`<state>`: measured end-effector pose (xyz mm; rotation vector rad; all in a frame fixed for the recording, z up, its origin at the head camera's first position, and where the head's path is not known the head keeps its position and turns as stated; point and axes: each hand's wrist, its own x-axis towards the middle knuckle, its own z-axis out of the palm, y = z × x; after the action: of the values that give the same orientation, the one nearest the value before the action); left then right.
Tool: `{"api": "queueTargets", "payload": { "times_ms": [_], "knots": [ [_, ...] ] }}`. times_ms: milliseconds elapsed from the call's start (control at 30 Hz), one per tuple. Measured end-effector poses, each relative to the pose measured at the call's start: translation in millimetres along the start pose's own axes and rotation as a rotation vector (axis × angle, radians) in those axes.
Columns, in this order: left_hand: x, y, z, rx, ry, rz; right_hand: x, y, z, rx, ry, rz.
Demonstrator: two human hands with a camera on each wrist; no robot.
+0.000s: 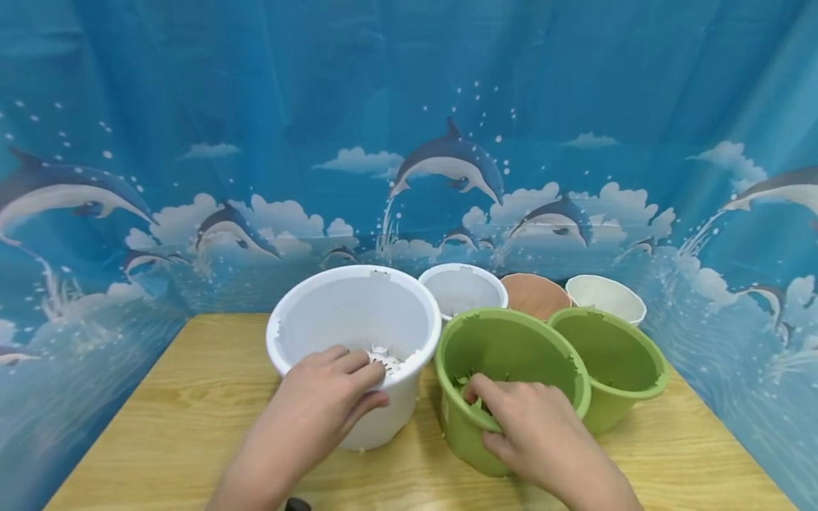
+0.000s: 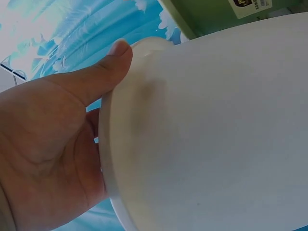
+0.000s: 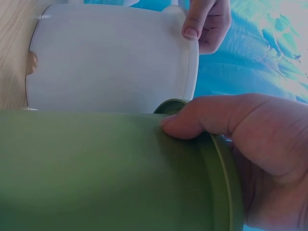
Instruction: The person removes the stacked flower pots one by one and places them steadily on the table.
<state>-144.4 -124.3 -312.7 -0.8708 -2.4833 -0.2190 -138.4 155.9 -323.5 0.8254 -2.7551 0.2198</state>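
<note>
My left hand (image 1: 329, 394) grips the near rim of a large white plastic pot (image 1: 386, 419). Its thumb lies along the outer wall in the left wrist view, with the other fingers over the rim. Inside that pot, slotted white plastic (image 1: 386, 360) shows at the bottom. To its right, a green pot (image 1: 465, 436) of the same kind is held by its near rim in my right hand (image 1: 537, 426). The right thumb presses the outside while the fingers reach within, partly covering green slotted plastic. In the left wrist view, the white pot's side (image 2: 207, 130) fills most of the picture.
A second green pot (image 1: 607, 408) stands right of the held one. Behind are a smaller white pot (image 1: 463, 287), a terracotta-coloured one (image 1: 537, 294) and a cream one (image 1: 607, 294). A dolphin-print curtain (image 1: 287, 106) hangs behind the wood-grain table (image 1: 185, 419).
</note>
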Motion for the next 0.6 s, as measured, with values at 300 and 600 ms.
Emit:
{"api": "queueTargets", "payload": {
  "times_ms": [300, 600],
  "knots": [
    [1.6, 2.9, 8.7, 0.032, 0.036, 0.014, 3.1, -1.1, 2.3, 0.014, 0.001, -0.013],
    [1.2, 3.4, 9.7, 0.025, 0.012, -0.027, 4.7, -1.3, 4.1, 0.012, 0.008, -0.027]
  ]
}}
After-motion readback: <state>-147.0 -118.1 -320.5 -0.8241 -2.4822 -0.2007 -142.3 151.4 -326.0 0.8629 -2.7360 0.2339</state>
